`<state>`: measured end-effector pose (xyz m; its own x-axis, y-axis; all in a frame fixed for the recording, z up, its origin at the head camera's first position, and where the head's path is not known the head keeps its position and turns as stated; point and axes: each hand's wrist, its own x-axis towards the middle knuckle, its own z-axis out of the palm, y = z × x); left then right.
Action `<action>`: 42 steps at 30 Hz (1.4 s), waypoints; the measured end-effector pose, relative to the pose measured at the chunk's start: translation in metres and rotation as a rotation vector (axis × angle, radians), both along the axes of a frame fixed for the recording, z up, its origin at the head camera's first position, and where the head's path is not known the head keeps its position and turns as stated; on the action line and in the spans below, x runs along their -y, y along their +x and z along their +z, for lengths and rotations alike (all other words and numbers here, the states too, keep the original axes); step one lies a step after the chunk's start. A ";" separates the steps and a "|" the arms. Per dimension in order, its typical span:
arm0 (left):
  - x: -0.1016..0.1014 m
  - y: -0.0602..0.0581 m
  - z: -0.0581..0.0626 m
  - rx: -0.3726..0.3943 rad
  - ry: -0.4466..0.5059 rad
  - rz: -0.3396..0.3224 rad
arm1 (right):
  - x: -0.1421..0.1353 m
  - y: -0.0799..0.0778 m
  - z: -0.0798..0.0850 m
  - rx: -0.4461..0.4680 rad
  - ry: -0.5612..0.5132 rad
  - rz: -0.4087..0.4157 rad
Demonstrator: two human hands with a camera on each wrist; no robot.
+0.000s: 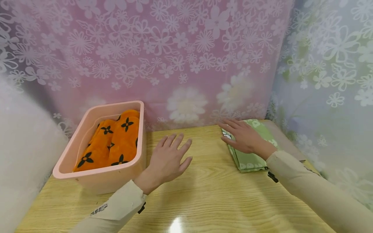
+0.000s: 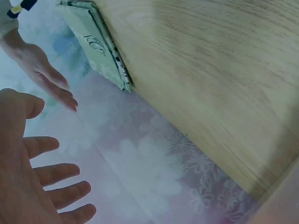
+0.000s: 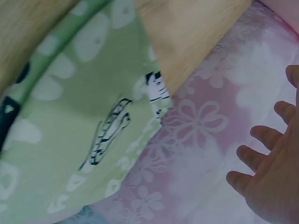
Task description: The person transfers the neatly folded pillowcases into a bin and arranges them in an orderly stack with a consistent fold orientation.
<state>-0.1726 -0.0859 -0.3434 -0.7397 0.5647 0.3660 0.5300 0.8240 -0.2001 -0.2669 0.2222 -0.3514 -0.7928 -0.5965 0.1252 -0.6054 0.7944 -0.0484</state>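
My left hand [image 1: 169, 160], fingers spread, hovers over the table beside a pink plastic basin [image 1: 141, 136]. Inside that basin lies a folded orange cloth [image 1: 123, 139] with dark four-petal flowers. On the right, my right hand [image 1: 244, 136] is held above a folded green cloth [image 1: 253, 161] with white and dark print, its fingers extended. The right wrist view shows the green cloth [image 3: 93, 107] apart from the fingertips [image 3: 240, 179]. In the left wrist view the left palm [image 2: 14, 172] holds nothing, and the right hand [image 2: 42, 70] appears near the green cloth [image 2: 96, 46].
Everything stands on a wood-grain table [image 1: 204, 200]. A greyish flat item [image 1: 284, 139] lies under or behind the green cloth at the right edge. Pink flowered curtain [image 1: 186, 64] hangs along the back, and a pale flowered curtain [image 1: 335, 81] closes off the right.
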 end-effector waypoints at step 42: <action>-0.085 -0.056 -0.058 0.230 -0.162 0.001 | -0.120 0.003 -0.056 0.145 0.043 -0.322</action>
